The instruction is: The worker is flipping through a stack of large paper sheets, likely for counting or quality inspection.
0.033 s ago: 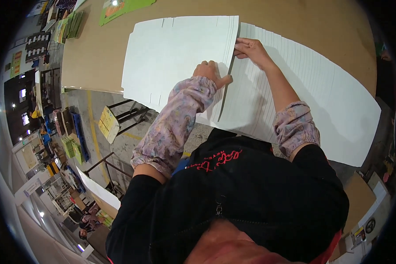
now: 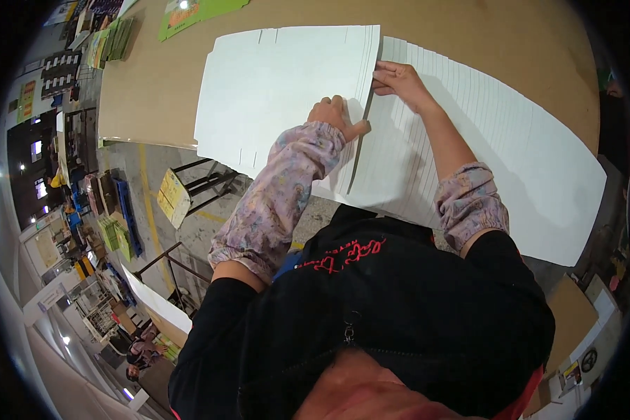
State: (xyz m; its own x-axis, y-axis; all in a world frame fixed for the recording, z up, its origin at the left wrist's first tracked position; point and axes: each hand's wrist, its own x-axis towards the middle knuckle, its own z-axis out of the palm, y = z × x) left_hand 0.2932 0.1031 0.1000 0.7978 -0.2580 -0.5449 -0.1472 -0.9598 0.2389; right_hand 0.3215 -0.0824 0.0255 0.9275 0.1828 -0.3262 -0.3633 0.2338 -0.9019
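Observation:
Several flat white cardboard sheets (image 2: pixel 259 91) lie piled on the left, with short slits along their far and near edges. To the right, more white sheets fan out as an overlapping row (image 2: pixel 483 140). My left hand (image 2: pixel 334 117) rests on the left pile near its right edge, fingers bent on the surface and thumb held apart toward that edge. At the pile's far right edge, my right hand (image 2: pixel 399 80) has its fingers closed on the edge of a white cardboard sheet. Its fingertips are partly hidden by that edge. Both forearms wear patterned sleeve covers.
A brown tabletop (image 2: pixel 147 98) lies under the sheets, with a green printed sheet (image 2: pixel 196 15) at its far side. Left of the table stand a small yellow-topped stool (image 2: pixel 173 198) and several green stacks (image 2: pixel 115 238). Another person (image 2: pixel 143 350) is at the lower left.

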